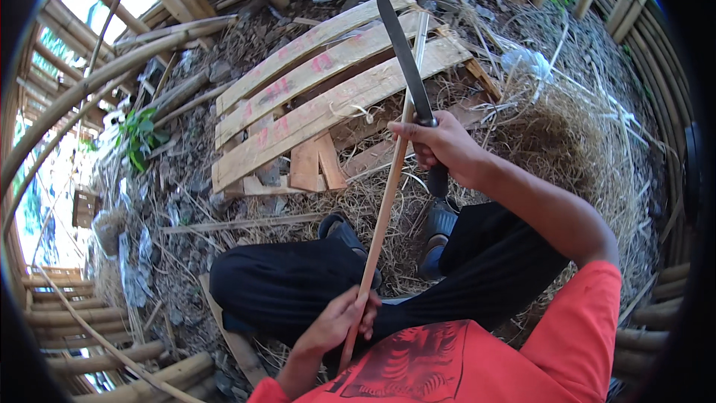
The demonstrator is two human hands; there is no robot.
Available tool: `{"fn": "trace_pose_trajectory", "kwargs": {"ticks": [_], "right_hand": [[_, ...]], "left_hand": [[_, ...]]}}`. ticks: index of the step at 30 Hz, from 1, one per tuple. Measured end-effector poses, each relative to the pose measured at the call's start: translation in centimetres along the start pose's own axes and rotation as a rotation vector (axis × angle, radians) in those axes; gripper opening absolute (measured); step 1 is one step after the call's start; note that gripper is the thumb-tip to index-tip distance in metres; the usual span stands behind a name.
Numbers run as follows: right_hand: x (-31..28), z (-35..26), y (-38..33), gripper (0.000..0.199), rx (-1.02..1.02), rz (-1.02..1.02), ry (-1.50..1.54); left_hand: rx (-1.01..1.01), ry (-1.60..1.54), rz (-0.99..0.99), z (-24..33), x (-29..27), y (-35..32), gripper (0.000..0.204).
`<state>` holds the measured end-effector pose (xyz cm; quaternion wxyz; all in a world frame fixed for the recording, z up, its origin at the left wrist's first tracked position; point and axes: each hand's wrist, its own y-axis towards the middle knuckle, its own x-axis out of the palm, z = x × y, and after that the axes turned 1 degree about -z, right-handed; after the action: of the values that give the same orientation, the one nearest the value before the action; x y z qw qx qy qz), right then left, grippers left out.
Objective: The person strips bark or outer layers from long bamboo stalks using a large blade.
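My right hand [445,148] is closed round the dark handle of a machete [403,48], whose long blade points away from me. Alongside the blade runs a long, narrow strip of bamboo or wood [388,201], slanting from my lap out over the pallet. The lower part of this strip is wrapped in the fingers of my left hand [344,319], close to my shirt. The blade lies against or just beside the strip's far part; I cannot tell whether they touch. Under the far end sits a slatted wooden pallet [298,101].
Dry plant fibres and shavings [556,138] heap up at the right. Bamboo walls [660,89] close in around me. A green plant [139,136] grows at the left, near bent bamboo poles [67,97]. Clear plastic [528,64] lies beyond the pallet's right end.
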<state>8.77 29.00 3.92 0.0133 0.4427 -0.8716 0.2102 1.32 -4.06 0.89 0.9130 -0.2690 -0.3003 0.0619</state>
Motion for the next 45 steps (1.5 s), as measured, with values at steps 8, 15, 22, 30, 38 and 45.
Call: {"fn": "trace_pose_trajectory", "kwargs": {"ticks": [8,15,22,30,38,45], "right_hand": [[-0.4,-3.2,-2.6,0.035,-0.315,-0.236,-0.788],[2.1,-0.8,-3.9,0.022,-0.396,-0.144,-1.541],[-2.7,-1.0,-0.6,0.019,-0.206,0.2,-1.552],[0.1,-0.1,-1.7,0.016,-0.071,-0.036,-1.596],[-5.2,-1.7,2.0,0.023,-0.131,0.29,-1.539],[-6.0,0.8,3.5,0.019,-0.317,0.336,-1.747]], "left_hand": [[0.091,-0.037,0.07,6.6,0.9,4.7,0.029],[0.092,0.021,0.14,5.7,2.0,6.2,0.026],[0.232,0.13,0.187,3.8,1.6,6.8,0.025],[0.313,0.392,0.28,2.4,0.7,7.6,0.025],[0.284,0.404,0.24,2.4,0.4,7.3,0.029],[0.24,0.239,0.148,2.3,0.5,6.9,0.022]]}}
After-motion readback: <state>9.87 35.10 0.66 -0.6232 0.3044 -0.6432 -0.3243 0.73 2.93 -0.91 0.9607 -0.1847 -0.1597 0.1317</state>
